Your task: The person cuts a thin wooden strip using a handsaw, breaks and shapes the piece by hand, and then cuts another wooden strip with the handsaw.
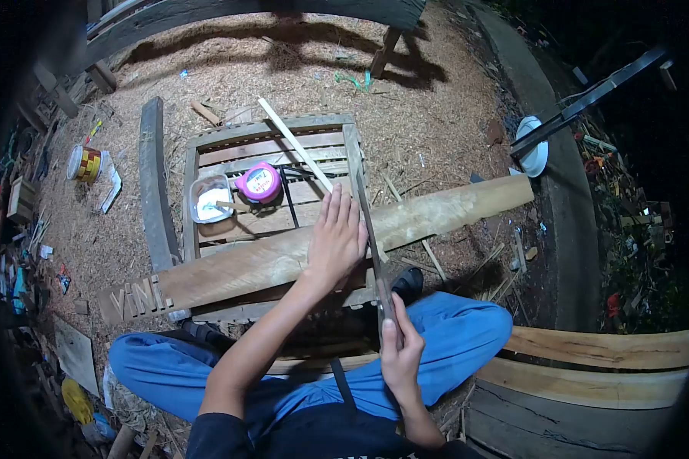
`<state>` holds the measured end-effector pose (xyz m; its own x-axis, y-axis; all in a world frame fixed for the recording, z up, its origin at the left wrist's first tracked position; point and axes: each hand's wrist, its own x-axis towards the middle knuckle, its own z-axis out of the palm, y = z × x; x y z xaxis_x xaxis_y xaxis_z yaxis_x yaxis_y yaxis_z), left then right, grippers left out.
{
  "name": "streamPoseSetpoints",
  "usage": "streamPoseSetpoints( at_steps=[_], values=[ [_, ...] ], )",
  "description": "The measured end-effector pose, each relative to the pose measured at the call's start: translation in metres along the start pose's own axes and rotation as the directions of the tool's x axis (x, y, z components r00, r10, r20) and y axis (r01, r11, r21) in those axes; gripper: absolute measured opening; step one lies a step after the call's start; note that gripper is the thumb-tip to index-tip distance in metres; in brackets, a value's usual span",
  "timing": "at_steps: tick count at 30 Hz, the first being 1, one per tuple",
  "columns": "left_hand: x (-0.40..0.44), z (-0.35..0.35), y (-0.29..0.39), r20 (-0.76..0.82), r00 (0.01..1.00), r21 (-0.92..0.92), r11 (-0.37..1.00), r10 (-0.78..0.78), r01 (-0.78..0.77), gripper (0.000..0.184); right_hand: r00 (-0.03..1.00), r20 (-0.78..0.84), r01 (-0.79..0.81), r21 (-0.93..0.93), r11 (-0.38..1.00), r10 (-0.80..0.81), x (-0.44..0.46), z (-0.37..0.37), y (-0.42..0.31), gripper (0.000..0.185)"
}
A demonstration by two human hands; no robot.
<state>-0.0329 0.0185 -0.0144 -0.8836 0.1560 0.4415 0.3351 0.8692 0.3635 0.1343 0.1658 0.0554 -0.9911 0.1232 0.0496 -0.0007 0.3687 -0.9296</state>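
Over wooden plank (452,214), flat left hand (337,241), thin blade (377,256) in right hand (400,356)

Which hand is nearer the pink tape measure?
The left hand, on the board, right of the tape measure; the right hand, gripping a long tool, is farther right and back.

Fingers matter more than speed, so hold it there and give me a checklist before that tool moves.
1. Right hand gripping the long thin tool: ok, closed round its near end.
2. Left hand flat over the broad board: ok.
3. Left hand well clear of the tool: not ok, the tool runs close beside it.
4. Tool's edge fit for use: cannot tell, it is seen nearly edge-on.
5. Near end of the pale strip: cannot tell, lost from sight at the left fingertips.
6. Pink tape measure apart from both hands: ok.
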Motion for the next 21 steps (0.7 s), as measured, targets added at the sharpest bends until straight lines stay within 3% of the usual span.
streamPoseSetpoints(
  at_steps=[2, 5, 7, 8, 13, 15, 16, 17, 19, 21],
  values=[
    [-0.002, -0.001, -0.002, -0.015, 1.000, 0.028, 0.999, 0.020, -0.019, 0.048, 0.997, 0.005, -0.078, 0.077, 0.994, 0.078, 0.015, 0.010, 0.001, 0.047],
    [-0.001, 0.001, -0.003, 0.005, 1.000, 0.011, 1.000, 0.007, -0.007, 0.048, 0.998, 0.014, -0.058, 0.020, 0.998, 0.058, 0.013, 0.009, -0.007, 0.048],
    [0.000, 0.001, -0.003, -0.002, 1.000, 0.008, 1.000, -0.002, 0.002, 0.049, 0.992, -0.017, 0.121, 0.005, 0.993, -0.121, 0.000, 0.001, 0.004, 0.050],
    [0.001, 0.001, -0.002, -0.004, 1.000, 0.016, 1.000, -0.002, 0.002, 0.049, 0.992, 0.052, -0.121, 0.078, 0.990, 0.117, -0.010, -0.006, 0.003, 0.050],
    [-0.004, 0.002, -0.004, 0.020, 1.000, 0.041, 0.999, 0.017, -0.018, 0.050, 0.999, 0.003, -0.045, 0.087, 0.995, 0.045, 0.020, 0.019, -0.009, 0.049],
    [-0.003, 0.004, -0.005, -0.011, 1.000, 0.008, 1.000, 0.012, -0.012, 0.045, 0.984, 0.057, -0.175, 0.067, 0.982, 0.171, 0.006, 0.007, -0.011, 0.049],
    [-0.003, 0.002, -0.003, -0.015, 1.000, 0.002, 1.000, 0.009, -0.009, 0.045, 0.994, -0.018, 0.112, 0.007, 0.994, -0.112, 0.001, 0.006, -0.004, 0.047],
    [-0.001, 0.001, -0.001, 0.005, 1.000, 0.003, 1.000, -0.003, 0.003, 0.047, 0.999, 0.028, 0.028, -0.044, 0.999, -0.027, -0.009, -0.002, -0.004, 0.047],
    [-0.002, -0.001, 0.001, 0.041, 0.999, -0.003, 1.000, -0.008, 0.008, 0.049, 0.998, 0.017, 0.062, -0.036, 0.997, -0.061, -0.002, 0.003, -0.005, 0.046],
    [-0.002, -0.002, 0.000, -0.005, 1.000, 0.032, 0.999, 0.014, -0.014, 0.049, 0.999, 0.045, -0.010, -0.019, 1.000, 0.011, 0.024, 0.011, -0.015, 0.046]
  ],
)
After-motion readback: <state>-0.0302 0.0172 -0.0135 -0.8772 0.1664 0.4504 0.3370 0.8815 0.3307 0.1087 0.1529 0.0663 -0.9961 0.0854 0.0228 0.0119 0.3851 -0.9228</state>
